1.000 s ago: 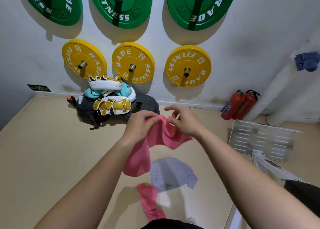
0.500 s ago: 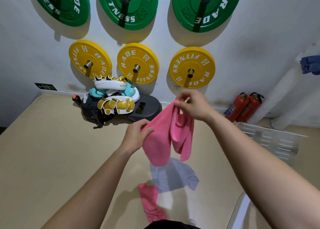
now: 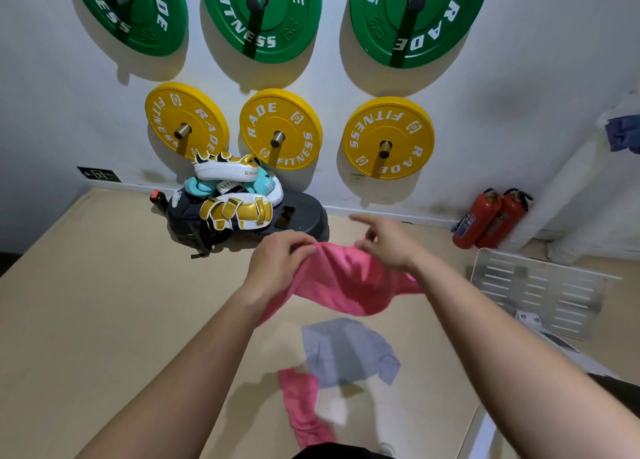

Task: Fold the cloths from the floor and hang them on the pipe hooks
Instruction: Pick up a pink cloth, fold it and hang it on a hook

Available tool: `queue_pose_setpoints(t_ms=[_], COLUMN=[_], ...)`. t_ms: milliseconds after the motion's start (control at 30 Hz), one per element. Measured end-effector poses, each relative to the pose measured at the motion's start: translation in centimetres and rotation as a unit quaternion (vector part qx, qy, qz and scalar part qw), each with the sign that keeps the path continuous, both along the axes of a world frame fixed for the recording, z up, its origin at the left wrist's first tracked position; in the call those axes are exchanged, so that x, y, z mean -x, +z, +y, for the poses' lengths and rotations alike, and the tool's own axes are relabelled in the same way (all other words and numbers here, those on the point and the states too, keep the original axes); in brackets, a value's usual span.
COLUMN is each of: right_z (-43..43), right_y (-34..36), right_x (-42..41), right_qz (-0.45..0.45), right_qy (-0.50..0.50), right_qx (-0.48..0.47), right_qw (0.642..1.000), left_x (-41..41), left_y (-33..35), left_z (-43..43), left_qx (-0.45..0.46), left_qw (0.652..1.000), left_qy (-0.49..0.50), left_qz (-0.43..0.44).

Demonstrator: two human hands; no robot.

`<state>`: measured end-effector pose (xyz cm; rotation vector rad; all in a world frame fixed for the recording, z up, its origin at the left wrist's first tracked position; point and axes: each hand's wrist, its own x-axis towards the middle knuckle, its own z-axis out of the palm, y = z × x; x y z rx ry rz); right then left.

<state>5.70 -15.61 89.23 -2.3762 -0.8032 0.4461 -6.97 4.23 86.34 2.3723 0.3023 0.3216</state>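
I hold a pink cloth (image 3: 346, 278) in the air in front of me, stretched and sagging between both hands. My left hand (image 3: 277, 261) grips its left top edge. My right hand (image 3: 384, 243) pinches the right part, its index finger sticking out and blurred by motion. On the beige floor below lie a grey-blue cloth (image 3: 346, 351) and a second pink cloth (image 3: 304, 406). A blue cloth (image 3: 623, 136) hangs on the white pipe (image 3: 571, 188) at the far right.
A pile of boxing pads (image 3: 235, 195) on a dark platform stands against the wall ahead. Two red fire extinguishers (image 3: 491, 216) stand by the pipe's foot, with a slotted metal plate (image 3: 536, 285) on the floor beside them. Weight plates (image 3: 280, 129) hang on the wall.
My right hand has come down from its raised position to the level of my left hand. The pink cloth, which hung bunched, now spreads sideways between the hands.
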Motion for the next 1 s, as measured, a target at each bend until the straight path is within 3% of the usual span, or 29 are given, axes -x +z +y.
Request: queue_pose_setpoints(t_ms=[167, 500, 800, 1000], right_z=[3.2, 2.9, -0.4, -2.1], right_y=[-1.5, 0.3, -0.9, -3.1], right_x=[3.7, 2.3, -0.5, -1.6], right_qz=[0.077, 0.016, 0.006, 0.034], right_qy=[0.049, 0.058, -0.037, -0.055], right_qx=[-0.031, -0.091, -0.107, -0.096], right_qw=[0.995, 0.994, 0.994, 0.993], left_x=[-0.1, 2.1, 3.3, 3.1], left_y=[0.3, -3.0, -2.6, -0.8], left_z=[-0.9, 1.7, 3.1, 3.7], left_qx=[0.010, -0.065, 0.137, 0.172], left_qw=[1.000, 0.994, 0.986, 0.981], left_qy=[-0.005, 0.064, 0.084, 0.089], left_qz=[-0.003, 0.063, 0.050, 0.022])
